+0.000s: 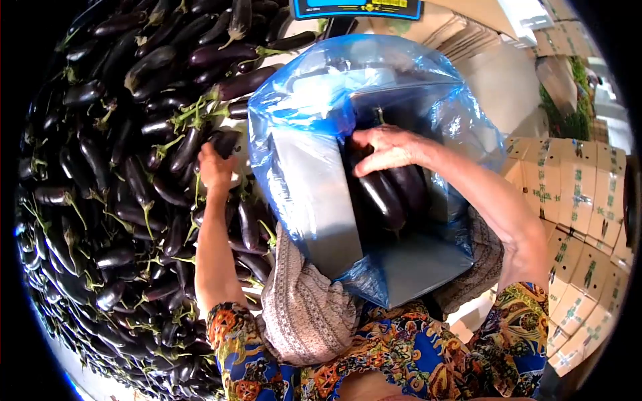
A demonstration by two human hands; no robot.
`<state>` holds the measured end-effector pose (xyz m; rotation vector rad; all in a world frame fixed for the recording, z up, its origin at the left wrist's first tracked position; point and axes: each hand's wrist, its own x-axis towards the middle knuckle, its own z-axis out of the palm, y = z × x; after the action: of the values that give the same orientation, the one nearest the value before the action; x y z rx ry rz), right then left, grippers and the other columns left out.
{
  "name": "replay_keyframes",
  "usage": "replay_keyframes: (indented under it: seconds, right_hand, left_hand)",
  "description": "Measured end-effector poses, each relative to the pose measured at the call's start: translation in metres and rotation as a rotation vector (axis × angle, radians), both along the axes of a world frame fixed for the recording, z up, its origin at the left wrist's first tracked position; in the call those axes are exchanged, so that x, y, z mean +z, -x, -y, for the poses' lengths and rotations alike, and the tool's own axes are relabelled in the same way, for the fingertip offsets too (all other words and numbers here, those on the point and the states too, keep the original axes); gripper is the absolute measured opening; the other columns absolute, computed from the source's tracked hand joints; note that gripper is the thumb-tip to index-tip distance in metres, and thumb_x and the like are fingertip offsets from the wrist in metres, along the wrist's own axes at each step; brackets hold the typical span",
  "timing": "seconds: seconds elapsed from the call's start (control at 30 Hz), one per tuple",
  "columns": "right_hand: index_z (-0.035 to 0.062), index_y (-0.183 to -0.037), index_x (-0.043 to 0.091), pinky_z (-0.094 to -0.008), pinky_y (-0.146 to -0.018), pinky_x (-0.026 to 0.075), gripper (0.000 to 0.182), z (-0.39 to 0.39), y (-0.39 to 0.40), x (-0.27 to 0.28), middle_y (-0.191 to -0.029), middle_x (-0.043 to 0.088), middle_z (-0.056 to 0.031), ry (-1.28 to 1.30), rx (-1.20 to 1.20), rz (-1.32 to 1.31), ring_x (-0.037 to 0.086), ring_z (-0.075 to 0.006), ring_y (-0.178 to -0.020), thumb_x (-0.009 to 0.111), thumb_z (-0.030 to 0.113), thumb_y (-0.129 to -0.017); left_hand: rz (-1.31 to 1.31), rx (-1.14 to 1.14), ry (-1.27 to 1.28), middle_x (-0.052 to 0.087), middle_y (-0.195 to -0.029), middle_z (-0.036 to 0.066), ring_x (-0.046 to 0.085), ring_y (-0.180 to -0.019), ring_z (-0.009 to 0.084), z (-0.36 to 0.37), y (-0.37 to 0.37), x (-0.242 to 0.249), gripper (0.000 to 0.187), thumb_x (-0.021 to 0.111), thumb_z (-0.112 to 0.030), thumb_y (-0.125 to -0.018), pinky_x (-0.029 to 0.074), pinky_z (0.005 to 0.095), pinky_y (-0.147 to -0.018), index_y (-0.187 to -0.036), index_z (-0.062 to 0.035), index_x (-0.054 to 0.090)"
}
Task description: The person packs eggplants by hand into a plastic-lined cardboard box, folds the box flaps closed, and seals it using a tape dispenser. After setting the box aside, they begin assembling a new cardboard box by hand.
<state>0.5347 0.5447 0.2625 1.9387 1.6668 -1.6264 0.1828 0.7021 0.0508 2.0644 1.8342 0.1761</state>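
A box lined with a blue plastic bag (311,194) stands in front of me, its flaps folded outward under the film. Several dark eggplants (384,197) lie inside it. My right hand (388,148) reaches into the box from the right, fingers curved over the upper end of the eggplants; what lies under the fingertips is partly hidden. On the left, my left hand (215,167) has its fingers around a dark eggplant (225,142) at the edge of the big eggplant pile (137,180).
Printed cardboard boxes (568,180) are stacked at the right. Flattened cardboard (455,33) lies behind the bag, near a blue and black device (358,8) at the top. Green produce (578,100) shows at the upper right.
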Motion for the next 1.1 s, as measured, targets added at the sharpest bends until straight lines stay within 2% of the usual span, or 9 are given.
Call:
replay_keyframes:
  seconds: [0.07, 0.13, 0.2, 0.27, 0.4, 0.53, 0.6, 0.87, 1.1]
  right_hand:
    - [-0.0003, -0.125, 0.050, -0.0404, -0.094, 0.046, 0.067, 0.011, -0.001, 0.005, -0.117, 0.061, -0.0195, -0.033, -0.030, -0.114, 0.058, -0.0324, -0.109, 0.075, 0.036, -0.074]
    - [0.0005, -0.127, 0.048, -0.0392, -0.092, 0.047, 0.068, 0.007, -0.003, 0.022, -0.115, 0.062, -0.0182, 0.032, -0.027, -0.235, 0.059, -0.0295, -0.107, 0.077, 0.032, -0.073]
    - [0.0066, -0.128, 0.050, -0.0387, -0.088, 0.049, 0.066, 0.008, 0.001, 0.044, -0.108, 0.060, -0.0156, -0.009, 0.002, -0.396, 0.059, -0.0264, -0.101, 0.078, 0.028, -0.071]
    - [0.0095, -0.126, 0.053, -0.0395, -0.086, 0.049, 0.065, 0.026, 0.005, 0.046, -0.107, 0.057, -0.0144, -0.129, 0.315, -0.309, 0.058, -0.0284, -0.100, 0.079, 0.031, -0.071]
    - [0.0114, -0.121, 0.054, -0.0406, -0.085, 0.050, 0.057, 0.068, 0.023, 0.061, -0.115, 0.059, -0.0140, 0.015, 0.144, -0.372, 0.061, -0.0295, -0.096, 0.078, 0.035, -0.075]
    - [0.0090, -0.119, 0.053, -0.0407, -0.084, 0.050, 0.054, 0.075, 0.018, 0.056, -0.105, 0.065, -0.0137, -0.023, 0.139, -0.438, 0.063, -0.0296, -0.093, 0.077, 0.029, -0.075]
    - [0.0082, -0.117, 0.053, -0.0415, -0.084, 0.049, 0.053, 0.079, 0.016, 0.060, -0.105, 0.065, -0.0144, -0.055, 0.166, -0.403, 0.063, -0.0316, -0.092, 0.076, 0.029, -0.075]
    - [0.0068, -0.114, 0.053, -0.0429, -0.082, 0.050, 0.052, 0.086, 0.011, 0.055, -0.100, 0.067, -0.0161, -0.230, 0.195, -0.409, 0.064, -0.0348, -0.092, 0.074, 0.031, -0.074]
    - [0.0061, -0.109, 0.055, -0.0436, -0.077, 0.050, 0.050, 0.086, 0.002, 0.053, -0.093, 0.068, -0.0155, -0.266, 0.190, -0.412, 0.064, -0.0350, -0.089, 0.076, 0.032, -0.072]
  left_hand:
    - [0.188, 0.084, -0.132, 0.063, -0.097, 0.022, 0.063, -0.090, 0.0418, -0.015, 0.026, 0.018, 0.054, 0.079, -0.031, -0.069, 0.051, 0.0486, -0.080, -0.104, -0.0053, 0.047]
    - [0.352, 0.213, -0.041, 0.066, -0.088, 0.018, 0.063, -0.079, 0.0300, -0.015, 0.029, 0.093, 0.049, 0.075, -0.030, -0.075, 0.050, 0.0402, -0.076, -0.108, -0.0016, 0.055]
    - [0.646, 0.180, 0.049, 0.066, -0.100, 0.010, 0.060, -0.087, 0.0185, 0.007, 0.017, 0.178, 0.053, 0.071, -0.028, -0.079, 0.048, 0.0331, -0.080, -0.124, -0.0040, 0.056]
    - [0.746, 0.025, 0.116, 0.063, -0.109, 0.009, 0.058, -0.096, 0.0186, 0.036, -0.005, 0.256, 0.062, 0.070, -0.030, -0.077, 0.044, 0.0307, -0.090, -0.131, -0.0066, 0.054]
    - [0.726, -0.355, 0.310, 0.063, -0.116, 0.013, 0.059, -0.108, 0.0221, 0.073, -0.048, 0.331, 0.068, 0.071, -0.030, -0.075, 0.045, 0.0338, -0.095, -0.134, -0.0041, 0.051]
    - [0.416, -0.808, 0.242, 0.063, -0.114, 0.020, 0.063, -0.103, 0.0299, 0.085, -0.112, 0.326, 0.060, 0.069, -0.015, -0.079, 0.047, 0.0357, -0.091, -0.134, -0.0022, 0.049]
    - [0.357, -0.890, 0.116, 0.063, -0.099, 0.022, 0.063, -0.088, 0.0411, 0.096, -0.147, 0.311, 0.053, 0.069, -0.019, -0.082, 0.050, 0.0431, -0.078, -0.131, -0.0073, 0.052]
    - [-0.228, -0.942, 0.124, 0.061, -0.105, 0.028, 0.064, -0.091, 0.0460, 0.111, -0.237, 0.235, 0.056, 0.062, -0.029, -0.087, 0.053, 0.0525, -0.077, -0.136, -0.0091, 0.043]
    - [-0.267, -0.988, -0.128, 0.058, -0.106, 0.026, 0.066, -0.080, 0.0427, 0.115, -0.223, 0.289, 0.057, 0.065, -0.028, -0.085, 0.054, 0.0522, -0.070, -0.138, -0.0179, 0.044]
